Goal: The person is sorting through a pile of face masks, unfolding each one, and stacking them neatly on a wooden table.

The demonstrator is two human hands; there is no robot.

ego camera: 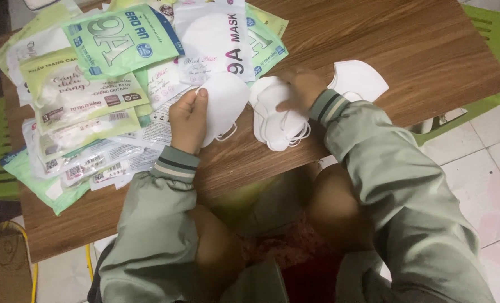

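My left hand (187,119) holds a single white face mask (225,104) by its edge, just above a low wooden table (407,45). My right hand (301,90) rests fingers-down on a stack of several white masks (275,120) lying on the table, to the right of the held mask. More white masks (359,78) lie just beyond my right wrist. Both arms wear pale green sleeves with striped cuffs.
A heap of flat green and white mask packets (87,95) covers the table's left half, with more packets (216,33) at the top centre. A green plastic stool (485,25) stands behind the table at right. White tiled floor (485,179) lies to the right, my knees below the table edge.
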